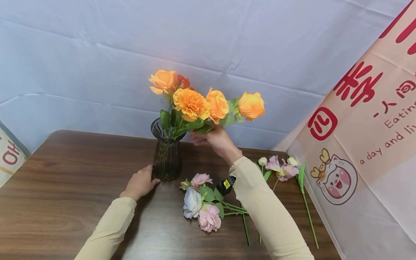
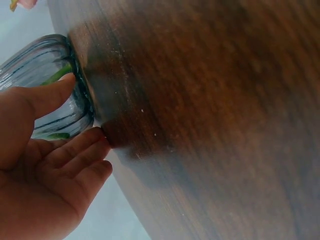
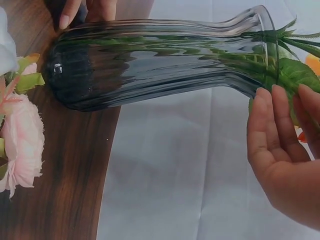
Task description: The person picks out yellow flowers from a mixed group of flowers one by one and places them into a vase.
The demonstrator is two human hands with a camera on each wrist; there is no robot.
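A dark ribbed glass vase [image 1: 167, 159] stands upright near the table's back edge. From it rise orange roses [image 1: 217, 106], an orange carnation [image 1: 191, 103] and a redder bloom [image 1: 183, 81]. My left hand [image 1: 139, 183] holds the vase low at its base, thumb on one side and fingers on the other, as the left wrist view shows. At the rim, my right hand [image 3: 285, 145] has its curled fingers and thumb about the leafy stems [image 3: 295, 82] of the orange roses. Leaves and blossoms partly hide this grip. One rose [image 1: 251, 106] leans far out to the right.
Pink and pale blue flowers [image 1: 209, 217] lie in front of the vase, right of centre. Under and beyond my right forearm are a lilac flower [image 1: 282, 168], white buds [image 1: 263, 161] and green stems [image 1: 310, 218]. A pale cloth [image 1: 130, 72] hangs behind the table [image 1: 65, 180].
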